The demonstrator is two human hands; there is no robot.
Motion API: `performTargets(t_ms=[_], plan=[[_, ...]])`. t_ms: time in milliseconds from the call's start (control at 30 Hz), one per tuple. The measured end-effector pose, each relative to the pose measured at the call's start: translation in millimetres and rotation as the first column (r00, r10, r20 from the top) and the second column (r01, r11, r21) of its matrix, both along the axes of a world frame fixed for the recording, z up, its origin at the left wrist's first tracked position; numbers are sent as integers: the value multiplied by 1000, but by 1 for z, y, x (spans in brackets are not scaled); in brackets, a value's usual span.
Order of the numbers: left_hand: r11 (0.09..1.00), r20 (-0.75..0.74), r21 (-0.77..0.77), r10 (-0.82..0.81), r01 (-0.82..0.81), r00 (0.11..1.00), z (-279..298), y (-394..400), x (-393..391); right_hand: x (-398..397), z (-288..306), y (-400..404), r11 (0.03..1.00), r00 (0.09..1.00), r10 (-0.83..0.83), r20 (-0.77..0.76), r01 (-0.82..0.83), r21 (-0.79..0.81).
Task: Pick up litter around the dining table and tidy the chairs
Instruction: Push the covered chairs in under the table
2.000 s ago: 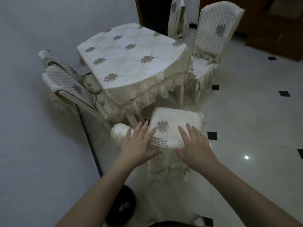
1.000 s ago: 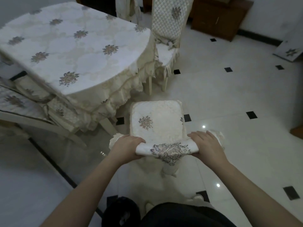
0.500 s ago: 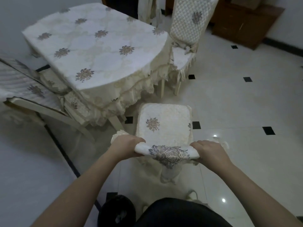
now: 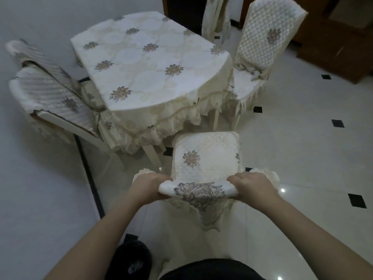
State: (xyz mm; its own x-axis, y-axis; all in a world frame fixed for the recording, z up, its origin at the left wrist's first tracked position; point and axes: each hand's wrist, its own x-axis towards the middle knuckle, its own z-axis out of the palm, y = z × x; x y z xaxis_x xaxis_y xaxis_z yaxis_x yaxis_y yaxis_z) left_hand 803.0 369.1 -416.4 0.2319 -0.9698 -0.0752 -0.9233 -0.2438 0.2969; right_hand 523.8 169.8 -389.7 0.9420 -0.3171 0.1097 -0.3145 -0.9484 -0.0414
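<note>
A cream-covered dining chair (image 4: 205, 156) stands right in front of me, its seat facing the table. My left hand (image 4: 148, 187) grips the left end of its backrest top and my right hand (image 4: 250, 185) grips the right end. The dining table (image 4: 149, 63), under a cream cloth with flower motifs, lies just beyond the seat; the seat's front edge is close to the cloth's frill. No litter is visible on the floor around the chair.
Two striped covered chairs (image 4: 52, 96) lean at the table's left, near the white wall. A quilted chair (image 4: 260, 49) sits at the right and another chair (image 4: 215, 17) at the far side. Dark wooden furniture (image 4: 333, 43) stands at the back right. A dark slipper (image 4: 131, 261) is by my feet.
Two seconds ago both hands hovered open over the backrest; they have since closed on its top edge. The chair now sits a little nearer the table.
</note>
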Motion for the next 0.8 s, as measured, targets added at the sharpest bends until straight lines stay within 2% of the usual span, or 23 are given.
performTargets(t_ms=[300,600,800], plan=[[995,34,-61,84,-82,996,3,-35,-20,4,18,-68,995,995,101,0,-101,24],[989,139,-145,50,-30,989,17,-94,-20,6,29,-135,995,999,47,-2,-46,85],[992,211,-105,86,-65,974,29,-125,-35,0,31,-169,995,998,66,18,-67,79]])
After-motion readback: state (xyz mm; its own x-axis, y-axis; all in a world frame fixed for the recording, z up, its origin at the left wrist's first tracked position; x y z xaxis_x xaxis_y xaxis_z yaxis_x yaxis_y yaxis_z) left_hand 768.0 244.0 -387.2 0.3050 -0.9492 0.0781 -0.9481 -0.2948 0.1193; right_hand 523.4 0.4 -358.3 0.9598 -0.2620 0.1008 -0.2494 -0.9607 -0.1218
